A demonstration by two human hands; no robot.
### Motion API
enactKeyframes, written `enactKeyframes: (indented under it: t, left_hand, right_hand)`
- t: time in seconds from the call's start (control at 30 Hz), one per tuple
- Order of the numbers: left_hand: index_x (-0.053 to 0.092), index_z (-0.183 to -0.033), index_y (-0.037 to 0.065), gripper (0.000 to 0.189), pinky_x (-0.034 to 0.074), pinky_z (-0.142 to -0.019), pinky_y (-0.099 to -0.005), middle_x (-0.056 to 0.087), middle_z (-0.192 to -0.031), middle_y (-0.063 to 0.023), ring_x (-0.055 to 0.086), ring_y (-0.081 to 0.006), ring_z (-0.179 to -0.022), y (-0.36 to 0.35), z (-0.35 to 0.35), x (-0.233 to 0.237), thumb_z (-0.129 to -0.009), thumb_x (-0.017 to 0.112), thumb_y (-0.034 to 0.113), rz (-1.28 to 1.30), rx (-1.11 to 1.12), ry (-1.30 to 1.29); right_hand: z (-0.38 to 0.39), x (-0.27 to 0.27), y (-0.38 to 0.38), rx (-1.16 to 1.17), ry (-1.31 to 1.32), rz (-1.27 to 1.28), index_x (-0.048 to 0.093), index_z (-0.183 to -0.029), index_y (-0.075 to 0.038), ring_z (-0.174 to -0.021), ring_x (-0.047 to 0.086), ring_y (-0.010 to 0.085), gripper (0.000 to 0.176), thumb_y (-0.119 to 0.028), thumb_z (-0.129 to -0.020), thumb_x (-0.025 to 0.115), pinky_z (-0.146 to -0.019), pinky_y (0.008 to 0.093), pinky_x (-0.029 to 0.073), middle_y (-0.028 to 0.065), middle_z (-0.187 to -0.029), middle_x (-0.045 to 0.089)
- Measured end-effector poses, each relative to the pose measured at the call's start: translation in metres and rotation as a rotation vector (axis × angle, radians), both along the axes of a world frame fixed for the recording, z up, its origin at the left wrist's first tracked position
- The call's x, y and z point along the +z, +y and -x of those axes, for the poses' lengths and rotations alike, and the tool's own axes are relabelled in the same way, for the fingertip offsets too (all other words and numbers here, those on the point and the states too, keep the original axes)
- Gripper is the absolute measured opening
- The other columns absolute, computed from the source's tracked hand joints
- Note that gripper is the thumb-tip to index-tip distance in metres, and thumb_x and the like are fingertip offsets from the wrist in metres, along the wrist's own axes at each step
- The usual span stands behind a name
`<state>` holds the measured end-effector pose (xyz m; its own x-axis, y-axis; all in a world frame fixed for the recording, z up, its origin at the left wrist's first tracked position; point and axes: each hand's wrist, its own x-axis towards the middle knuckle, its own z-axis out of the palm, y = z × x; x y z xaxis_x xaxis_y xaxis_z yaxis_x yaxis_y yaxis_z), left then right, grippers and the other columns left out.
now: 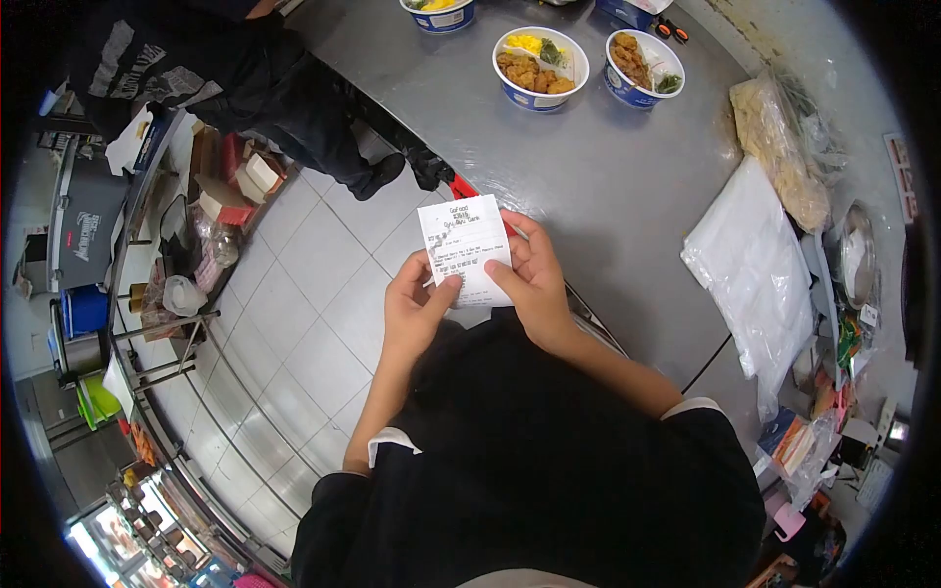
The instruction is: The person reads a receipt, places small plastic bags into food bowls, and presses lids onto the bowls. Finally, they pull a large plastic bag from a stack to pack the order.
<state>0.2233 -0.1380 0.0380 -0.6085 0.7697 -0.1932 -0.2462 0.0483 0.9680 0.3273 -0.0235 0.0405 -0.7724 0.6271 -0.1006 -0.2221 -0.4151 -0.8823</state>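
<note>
Both of my hands hold a printed paper receipt (469,240) upright in front of my chest, at the table's near edge. My left hand (420,299) grips its lower left part, thumb on the print. On the right side, my right hand (529,274) pinches the paper with its thumb in front and fingers behind. Beyond the receipt, on the metal table (588,196), stand a bowl of fried pieces with yellow and green food (534,73), a second bowl with brown pieces and greens (642,69), and a third bowl (438,12), partly cut off at the top.
White plastic bags (755,265) and a clear bag with beige contents (774,122) lie on the right. Scissors (672,31) rest at the back. Another person in dark clothes (265,88) stands at upper left. A metal rack (186,367) and open boxes (225,201) are at left.
</note>
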Motion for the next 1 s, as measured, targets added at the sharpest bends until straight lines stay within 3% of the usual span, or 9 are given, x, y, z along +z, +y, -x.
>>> enactKeyframes:
  t: [0.1,0.3,0.63,1.0]
  left_hand:
    - [0.048,-0.109,-0.003,0.031,0.045,-0.074,-0.0245,0.056,-0.102,-0.0084,0.053,-0.0121,-0.091,0.0024,-0.0024,0.001,-0.081,0.058,0.002,-0.021,-0.01,-0.011]
    - [0.047,-0.111,-0.004,0.033,0.044,-0.078,-0.0259,0.056,-0.103,-0.0089,0.052,-0.0132,-0.095,0.0055,-0.0057,0.0005,-0.08,0.057,0.001,-0.036,-0.022,-0.03]
    - [0.047,-0.112,-0.004,0.033,0.044,-0.081,-0.0272,0.055,-0.104,-0.0094,0.051,-0.0144,-0.098,0.0049,-0.007,-0.0006,-0.08,0.057,0.0,-0.04,-0.016,-0.03]
    - [0.047,-0.111,-0.003,0.031,0.043,-0.072,-0.0227,0.056,-0.101,-0.0074,0.052,-0.0111,-0.091,0.0069,-0.0037,-0.0002,-0.081,0.057,0.002,0.0,-0.008,-0.005]
  right_hand:
    - [-0.0023,0.0025,0.0013,0.015,0.005,0.021,0.028,-0.127,-0.002,-0.101,0.052,0.0163,0.052,0.007,-0.079,0.047,-0.087,0.0302,0.042,0.0152,-0.11,0.053]
    - [-0.0032,0.0015,0.0011,-0.026,0.025,0.005,0.026,-0.127,-0.003,-0.093,0.056,0.0149,0.053,0.009,-0.08,0.046,-0.082,0.0269,0.043,0.0155,-0.099,0.057]
    - [-0.0041,0.0017,0.0006,-0.023,0.031,0.006,0.026,-0.128,-0.002,-0.095,0.055,0.0154,0.053,0.009,-0.08,0.046,-0.082,0.0273,0.043,0.0162,-0.102,0.056]
    - [-0.002,-0.0011,0.0034,-0.009,0.019,0.014,0.025,-0.128,-0.003,-0.094,0.055,0.0157,0.053,0.008,-0.081,0.047,-0.082,0.0278,0.043,0.0155,-0.101,0.056]
